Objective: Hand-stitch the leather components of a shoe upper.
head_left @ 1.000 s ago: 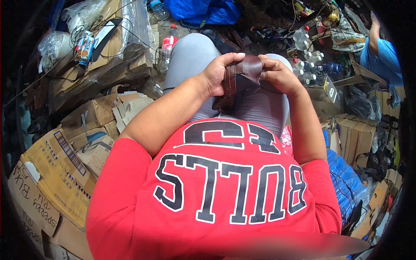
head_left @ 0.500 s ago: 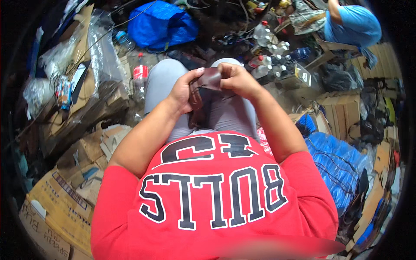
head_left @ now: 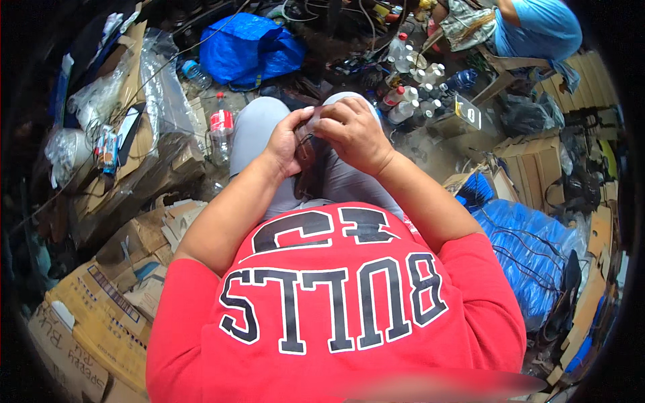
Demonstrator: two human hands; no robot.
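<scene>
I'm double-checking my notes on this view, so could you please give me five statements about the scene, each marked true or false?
1. The left hand holds the dark brown leather-like piece. True.
2. The right hand hangs well away from the left hand. False: it is close beside it, with its fingers at the dark brown leather-like piece.
3. A clear bottle with a red label is to the left of the knees. True.
4. The shirt is green. False: it is red with dark lettering.
5. The crumpled blue plastic lies beyond the knees, near the picture's upper edge. True.
</scene>
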